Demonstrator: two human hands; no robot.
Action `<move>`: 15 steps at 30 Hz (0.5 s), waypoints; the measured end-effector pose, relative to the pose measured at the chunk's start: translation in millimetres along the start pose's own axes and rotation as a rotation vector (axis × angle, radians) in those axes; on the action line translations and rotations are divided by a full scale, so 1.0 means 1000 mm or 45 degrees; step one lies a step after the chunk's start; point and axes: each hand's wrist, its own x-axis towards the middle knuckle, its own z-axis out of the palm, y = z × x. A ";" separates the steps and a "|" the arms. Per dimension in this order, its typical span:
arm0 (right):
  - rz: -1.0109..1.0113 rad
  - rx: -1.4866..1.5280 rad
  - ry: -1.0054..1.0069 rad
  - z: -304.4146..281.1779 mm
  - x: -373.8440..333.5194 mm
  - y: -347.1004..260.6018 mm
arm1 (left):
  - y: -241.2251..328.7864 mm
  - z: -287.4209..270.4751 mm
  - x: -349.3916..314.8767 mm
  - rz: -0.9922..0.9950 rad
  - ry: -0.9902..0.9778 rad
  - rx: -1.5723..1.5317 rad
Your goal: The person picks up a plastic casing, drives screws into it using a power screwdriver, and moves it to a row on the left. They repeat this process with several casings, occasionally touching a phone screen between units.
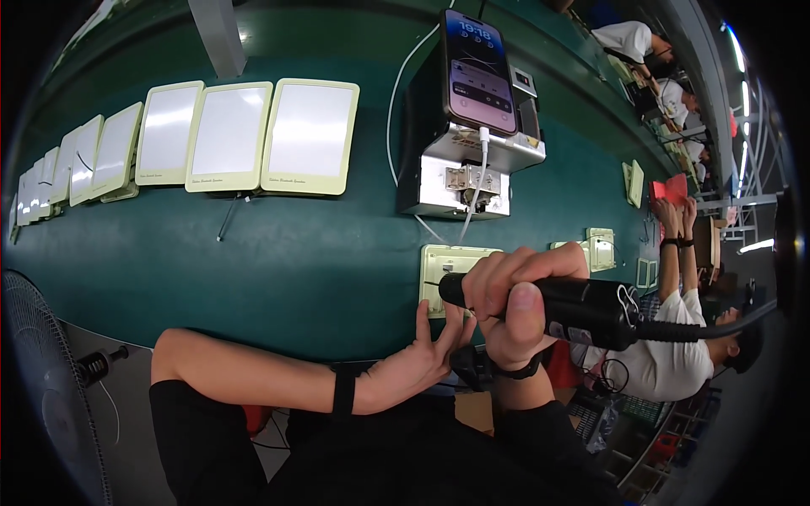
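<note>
My right hand [519, 295] is wrapped round a black electric screwdriver [591, 310], held almost level with its thin tip pointing left. That tip is over a pale yellow-green plastic housing [433, 257], which lies with its inner side up on the green table. Whether it touches a screw cannot be made out. My left hand [413, 367] rests at the housing's near edge, its visible fingers stretched out and apart against it. Part of the housing and some left fingers are hidden behind my right hand and the screwdriver.
Past the housing stands a metal machine [460, 173] with a phone [479, 72] on top and a white cable. A row of white-faced tablets [308, 139] stretches left. More housing parts [601, 250] lie right, near a co-worker [666, 354]. A fan [46, 388] stands lower left.
</note>
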 end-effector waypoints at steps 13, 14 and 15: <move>-0.482 -0.091 0.156 -0.002 0.082 -0.021 | 0.009 0.004 0.011 -0.207 0.057 0.077; -0.428 -0.139 0.178 -0.001 0.082 -0.020 | 0.009 0.003 0.011 -0.199 0.062 0.071; -0.371 -0.189 0.199 -0.002 0.081 -0.020 | 0.009 0.003 0.011 -0.191 0.068 0.060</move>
